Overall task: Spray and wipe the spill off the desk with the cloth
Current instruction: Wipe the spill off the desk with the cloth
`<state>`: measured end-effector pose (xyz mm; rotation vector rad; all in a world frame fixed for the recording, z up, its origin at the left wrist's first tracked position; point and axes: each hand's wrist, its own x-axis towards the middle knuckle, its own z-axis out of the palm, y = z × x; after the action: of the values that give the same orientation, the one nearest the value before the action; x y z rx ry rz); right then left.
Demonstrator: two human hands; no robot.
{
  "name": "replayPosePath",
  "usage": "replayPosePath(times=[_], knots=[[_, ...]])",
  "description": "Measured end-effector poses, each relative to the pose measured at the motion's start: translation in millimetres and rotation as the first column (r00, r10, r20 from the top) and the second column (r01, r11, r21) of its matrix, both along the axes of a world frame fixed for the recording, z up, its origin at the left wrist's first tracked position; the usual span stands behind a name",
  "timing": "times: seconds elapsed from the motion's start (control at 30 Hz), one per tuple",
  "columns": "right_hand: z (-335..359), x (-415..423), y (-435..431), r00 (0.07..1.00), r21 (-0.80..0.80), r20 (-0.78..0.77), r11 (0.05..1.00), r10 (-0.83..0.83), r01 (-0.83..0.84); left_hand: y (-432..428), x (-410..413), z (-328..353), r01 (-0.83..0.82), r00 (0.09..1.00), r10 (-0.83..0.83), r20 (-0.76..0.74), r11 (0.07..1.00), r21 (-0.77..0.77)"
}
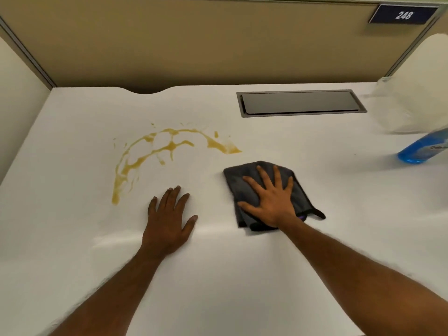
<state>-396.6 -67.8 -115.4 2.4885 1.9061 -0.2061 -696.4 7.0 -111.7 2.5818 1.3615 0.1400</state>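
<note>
A yellow-brown spill [169, 147] arcs across the white desk [72, 238] left of centre, with small splashes around it. A folded dark grey cloth [300, 190] lies to the right of the spill. My right hand [269, 200] rests flat on the cloth with fingers spread, pressing it to the desk. My left hand [169, 217] lies flat on the bare desk below the spill, fingers apart and holding nothing. A blue spray bottle [424, 149] stands at the right edge, only its lower part in view.
A grey cable hatch [300, 103] is set into the desk at the back right. Something white and blurred [407, 110] stands behind the bottle. Tan partition walls [194, 44] enclose the desk at the back and left, with a sign reading 248 [403, 14].
</note>
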Motion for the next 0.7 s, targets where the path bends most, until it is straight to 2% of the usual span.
replayPosePath(times=[0.07, 0.27, 0.47, 0.6, 0.7], knots=[[3.2, 11.2, 34.7, 0.996, -0.025, -0.009, 0.996, -0.087, 0.087, 3.5, 0.5, -1.8, 0.004, 1.000, -0.004, -0.006, 1.000, 0.002], [1.8, 6.5, 154.8, 0.976, 0.022, -0.095, 0.980, -0.195, 0.198, 12.2, 5.6, -5.7, -0.004, 1.000, 0.004, 0.020, 1.000, 0.017], [3.7, -35.1, 222.9, 0.996, -0.036, -0.049, 0.997, -0.071, 0.070, 37.9, 7.7, -6.6, -0.011, 0.998, 0.006, 0.064, 0.997, 0.073], [-3.3, -42.6, 192.8, 0.995, -0.019, -0.009, 0.995, 0.099, -0.099, 47.8, 5.0, -2.6, 0.009, 0.998, -0.010, 0.061, 1.000, 0.023], [-6.4, -30.6, 167.8, 0.997, 0.025, -0.007, 0.997, 0.075, -0.075, 41.6, 2.3, -4.6, 0.053, 0.997, -0.053, 0.059, 0.999, 0.009]])
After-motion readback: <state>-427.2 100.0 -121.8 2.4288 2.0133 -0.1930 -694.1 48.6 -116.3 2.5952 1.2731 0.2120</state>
